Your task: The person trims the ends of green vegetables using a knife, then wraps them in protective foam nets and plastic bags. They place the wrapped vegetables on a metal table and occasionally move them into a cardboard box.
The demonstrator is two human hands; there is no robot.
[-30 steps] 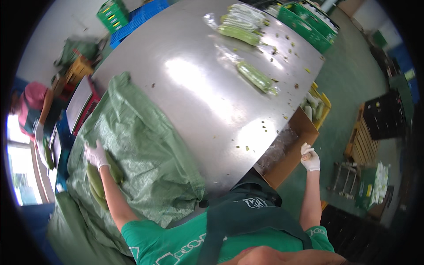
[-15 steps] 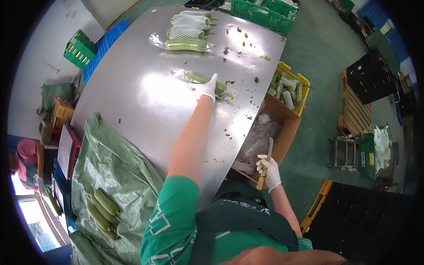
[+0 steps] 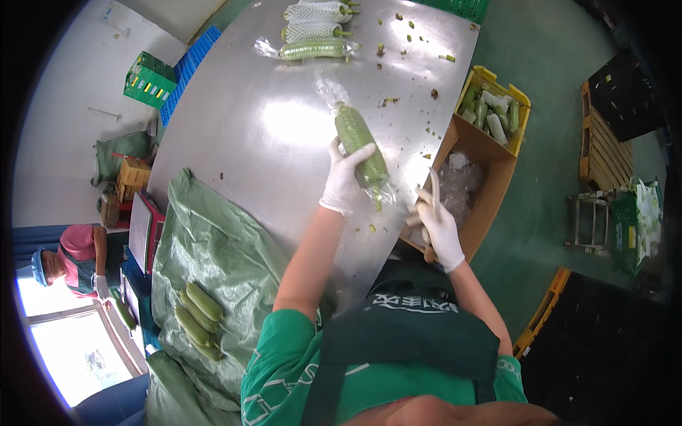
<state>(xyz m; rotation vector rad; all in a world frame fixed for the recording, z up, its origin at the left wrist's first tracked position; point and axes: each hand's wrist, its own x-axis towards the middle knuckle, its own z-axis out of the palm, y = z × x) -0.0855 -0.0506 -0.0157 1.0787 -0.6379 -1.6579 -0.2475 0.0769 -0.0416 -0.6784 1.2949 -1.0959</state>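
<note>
My gloved left hand (image 3: 344, 177) is closed around a long green gourd (image 3: 357, 138) in a clear plastic wrapper. The gourd is tilted over the metal table (image 3: 234, 156), its stem end toward me and the loose twisted film at its far end. In my gloved right hand (image 3: 440, 231) is a small curved knife (image 3: 435, 186), its blade up past my fingers and its handle end showing below. That hand is at the table's right edge, in front of an open cardboard box (image 3: 497, 170). At the far side lie another film-wrapped gourd (image 3: 316, 49) and several gourds in white foam nets (image 3: 312, 31).
Trimmed scraps (image 3: 389, 101) dot the table's right side. Beyond the box stands a yellow crate (image 3: 522, 99) of gourds. A green sheet (image 3: 206, 245) at left bears several bare gourds (image 3: 202, 302). A co-worker (image 3: 82, 252) with a gourd is far left.
My left hand has brought the wrapped gourd nearer and turned it more upright. My right hand with the knife has risen toward the table edge. The whole view has shifted.
</note>
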